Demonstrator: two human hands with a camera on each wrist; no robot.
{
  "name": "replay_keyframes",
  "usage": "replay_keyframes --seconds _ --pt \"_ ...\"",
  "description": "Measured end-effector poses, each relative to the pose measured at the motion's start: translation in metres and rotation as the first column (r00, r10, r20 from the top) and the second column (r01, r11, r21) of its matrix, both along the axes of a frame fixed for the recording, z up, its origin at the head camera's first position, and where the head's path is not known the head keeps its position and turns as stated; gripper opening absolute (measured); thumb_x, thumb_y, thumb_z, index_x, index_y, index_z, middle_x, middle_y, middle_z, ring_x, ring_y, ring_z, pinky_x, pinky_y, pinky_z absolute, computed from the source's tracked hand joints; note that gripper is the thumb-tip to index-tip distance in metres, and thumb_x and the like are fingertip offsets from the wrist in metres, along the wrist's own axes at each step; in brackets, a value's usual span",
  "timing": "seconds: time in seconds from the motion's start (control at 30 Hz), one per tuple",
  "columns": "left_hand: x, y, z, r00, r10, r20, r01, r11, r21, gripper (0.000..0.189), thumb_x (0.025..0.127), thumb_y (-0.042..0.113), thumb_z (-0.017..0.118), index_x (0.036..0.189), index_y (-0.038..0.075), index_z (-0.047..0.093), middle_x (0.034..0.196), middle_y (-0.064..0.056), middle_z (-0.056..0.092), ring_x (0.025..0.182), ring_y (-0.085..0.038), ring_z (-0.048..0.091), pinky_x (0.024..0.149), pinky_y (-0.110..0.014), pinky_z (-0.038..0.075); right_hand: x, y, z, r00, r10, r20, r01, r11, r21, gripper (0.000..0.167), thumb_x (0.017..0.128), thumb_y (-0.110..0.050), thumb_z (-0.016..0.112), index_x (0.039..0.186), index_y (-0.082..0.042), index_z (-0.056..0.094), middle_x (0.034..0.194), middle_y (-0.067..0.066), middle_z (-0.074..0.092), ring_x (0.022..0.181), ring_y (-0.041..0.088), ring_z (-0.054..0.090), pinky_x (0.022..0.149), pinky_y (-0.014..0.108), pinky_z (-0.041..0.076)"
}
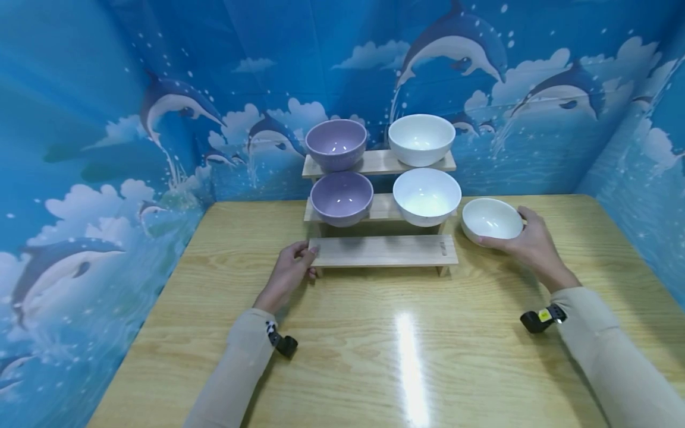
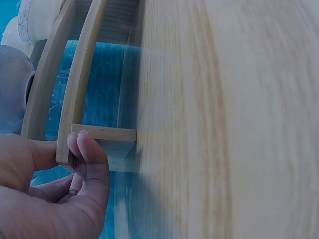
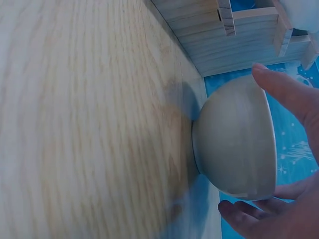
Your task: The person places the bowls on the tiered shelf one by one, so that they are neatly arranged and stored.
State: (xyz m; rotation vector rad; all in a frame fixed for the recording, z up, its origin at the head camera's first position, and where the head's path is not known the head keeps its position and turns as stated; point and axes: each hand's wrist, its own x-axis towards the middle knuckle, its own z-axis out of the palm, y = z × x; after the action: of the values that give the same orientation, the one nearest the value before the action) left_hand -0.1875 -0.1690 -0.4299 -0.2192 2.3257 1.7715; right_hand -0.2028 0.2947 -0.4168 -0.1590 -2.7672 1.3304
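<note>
A three-tier wooden rack (image 1: 383, 252) stands on the table. My left hand (image 1: 289, 270) pinches the left end of its lowest board, thumb above and fingers curled beneath, as the left wrist view shows. To the right of the rack, my right hand (image 1: 532, 241) grips a white bowl (image 3: 234, 142) by its sides, thumb and fingers spread across it. The bowl is upright, its foot on or very close to the table. Two purple bowls, one (image 1: 341, 199) on the middle tier and one (image 1: 336, 144) on the top, sit at the rack's left side.
On the rack's right side, one white bowl (image 1: 427, 197) sits on the middle tier and another (image 1: 421, 140) on the top. The lowest board carries no bowl. A blue dolphin-print cloth (image 1: 257, 53) encloses the wooden table (image 1: 342, 356) at the back and sides.
</note>
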Motion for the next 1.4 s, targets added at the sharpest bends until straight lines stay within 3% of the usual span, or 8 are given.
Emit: replay_keyframes --seconds 0.43,0.7,1.17,1.4 --pt "0.0002 -0.0001 0.0007 1.0 0.0 0.011 0.0 1.0 0.001 0.062 0.107 0.03 0.055 0.157 0.003 0.032 0.121 -0.013 0.05 0.084 -0.018 0.061 0.077 -0.031 0.06 -0.0039 -0.0059 -0.005 1.0 -0.004 0.008 0.005 0.999 -0.034 0.124 0.079 -0.04 0.088 0.158 0.009 0.006 0.149 0.04 0.025 0.127 0.053 0.04 0.101 0.066 0.043" --pt "0.0007 0.0 0.0013 1.0 0.002 0.011 -0.002 1.0 0.003 0.062 0.106 0.03 0.055 0.157 0.003 0.031 0.12 -0.013 0.05 0.084 -0.018 0.062 0.078 -0.032 0.06 -0.0057 -0.0075 -0.0054 1.0 -0.024 -0.012 0.023 0.999 -0.043 0.119 0.078 -0.034 0.089 0.156 0.011 0.012 0.146 0.04 0.027 0.126 0.053 0.041 0.102 0.067 0.042" --pt "0.0008 0.0001 0.001 1.0 -0.001 0.011 0.001 1.0 0.009 0.063 0.107 0.03 0.055 0.158 0.003 0.031 0.121 -0.014 0.05 0.083 -0.018 0.061 0.077 -0.032 0.06 -0.0029 -0.0081 -0.0064 0.998 -0.059 0.007 0.059 0.998 -0.028 0.121 0.076 -0.038 0.09 0.157 0.009 0.013 0.149 0.039 0.028 0.128 0.054 0.04 0.103 0.067 0.042" --pt "-0.0002 -0.0003 -0.0002 1.0 -0.003 0.013 0.003 1.0 0.009 0.063 0.106 0.031 0.055 0.158 0.003 0.031 0.122 -0.014 0.05 0.083 -0.018 0.062 0.077 -0.031 0.06 -0.0018 -0.0058 -0.0069 0.998 -0.065 -0.009 0.065 0.997 -0.038 0.116 0.074 -0.036 0.093 0.155 0.009 0.022 0.143 0.037 0.039 0.125 0.051 0.045 0.101 0.065 0.045"
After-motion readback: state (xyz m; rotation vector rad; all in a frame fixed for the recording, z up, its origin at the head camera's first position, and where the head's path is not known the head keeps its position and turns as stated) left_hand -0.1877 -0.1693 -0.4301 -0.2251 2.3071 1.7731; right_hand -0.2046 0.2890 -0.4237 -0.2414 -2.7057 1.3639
